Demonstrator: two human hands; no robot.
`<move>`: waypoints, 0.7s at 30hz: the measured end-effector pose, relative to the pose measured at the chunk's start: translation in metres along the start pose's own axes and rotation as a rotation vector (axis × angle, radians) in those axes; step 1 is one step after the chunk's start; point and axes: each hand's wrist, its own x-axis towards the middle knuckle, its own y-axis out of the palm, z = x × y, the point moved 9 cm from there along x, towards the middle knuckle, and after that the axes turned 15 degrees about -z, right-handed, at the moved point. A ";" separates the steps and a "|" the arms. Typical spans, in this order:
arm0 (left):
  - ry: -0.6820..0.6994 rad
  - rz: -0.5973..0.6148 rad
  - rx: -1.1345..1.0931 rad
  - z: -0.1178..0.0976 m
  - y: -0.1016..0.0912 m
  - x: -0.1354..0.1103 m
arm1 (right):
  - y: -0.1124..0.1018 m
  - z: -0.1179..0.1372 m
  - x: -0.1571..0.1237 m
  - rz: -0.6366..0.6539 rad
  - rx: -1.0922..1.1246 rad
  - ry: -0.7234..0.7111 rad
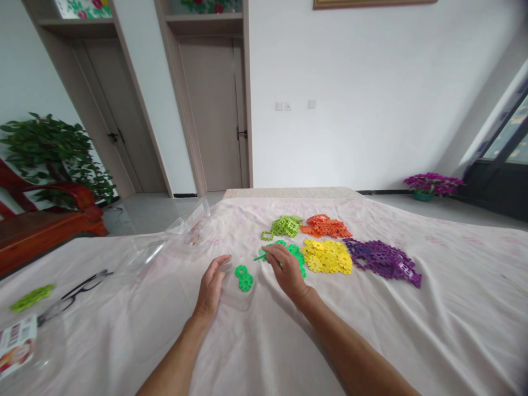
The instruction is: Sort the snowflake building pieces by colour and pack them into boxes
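My left hand [211, 287] is closed on the left wall of a clear plastic container [238, 303], thumb at its rim. Several green notched plastic discs [246, 282] lie inside the container. Just right of it, my right hand [286, 270] pinches a green notched disc [259, 257], seen nearly edge-on. Under and beside those fingers is a pile of green discs [297, 255], partly hidden by the hand. Next to this pile, yellow discs [328, 256] are heaped together.
Lime-green pieces [287, 225], orange pieces [325, 226] and purple pieces [381, 259] form heaps on the pale cloth [445, 308]. At left are clear containers [192, 228], eyeglasses [84, 284], more lime pieces [32, 297] and a labelled clear lid [18, 344].
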 end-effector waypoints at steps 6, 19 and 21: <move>-0.007 0.017 -0.011 0.001 0.001 0.000 | -0.019 -0.030 0.002 -0.004 -0.202 -0.001; -0.090 -0.006 -0.082 0.006 0.001 0.000 | -0.023 -0.048 -0.002 0.137 -0.743 -0.063; -0.103 -0.018 -0.095 0.006 0.000 0.000 | -0.019 -0.044 -0.001 0.134 -0.759 -0.086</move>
